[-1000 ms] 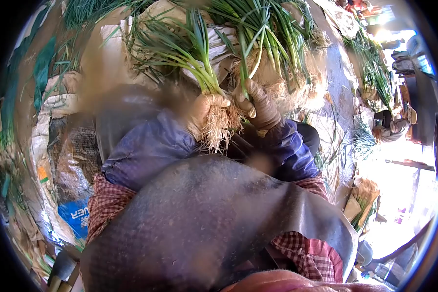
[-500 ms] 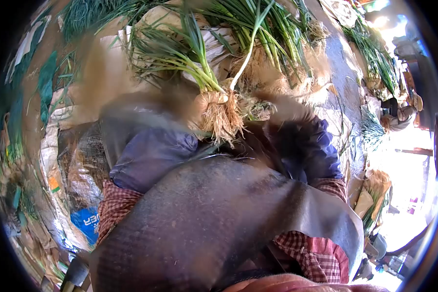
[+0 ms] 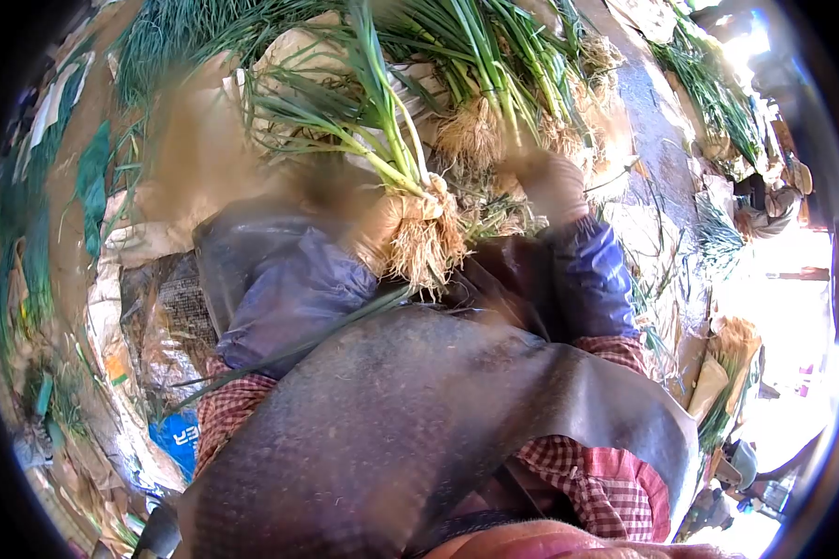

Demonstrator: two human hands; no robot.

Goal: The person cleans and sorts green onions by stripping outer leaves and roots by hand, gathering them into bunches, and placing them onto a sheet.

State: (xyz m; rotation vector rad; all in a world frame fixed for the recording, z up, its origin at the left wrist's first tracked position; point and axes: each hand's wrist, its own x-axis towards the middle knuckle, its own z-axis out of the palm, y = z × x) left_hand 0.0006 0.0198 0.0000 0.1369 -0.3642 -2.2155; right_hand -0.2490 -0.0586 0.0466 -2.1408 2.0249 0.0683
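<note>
My left hand (image 3: 382, 224), in a pale glove, is wrapped round a bunch of green onions (image 3: 396, 154). Their leaves point up and away, and the pale roots (image 3: 429, 244) hang below the fist. My right hand (image 3: 548, 182), gloved and blurred, is at the root ends of a pile of green onions (image 3: 494, 84) beyond; its fingers are smeared, so its grip cannot be made out. A long green leaf (image 3: 322, 343) lies across the dark apron (image 3: 382, 419) on my lap.
More green onions (image 3: 172, 47) lie at the upper left and along the right (image 3: 713, 93). A root-ended bundle (image 3: 732, 359) is at the lower right. Another person (image 3: 776, 207) is at the far right. A blue printed sack (image 3: 172, 438) lies at the lower left.
My right hand has moved away from the held bunch, to the right and then up to the pile. My left hand has kept its hold. A long leaf now lies across the apron.
</note>
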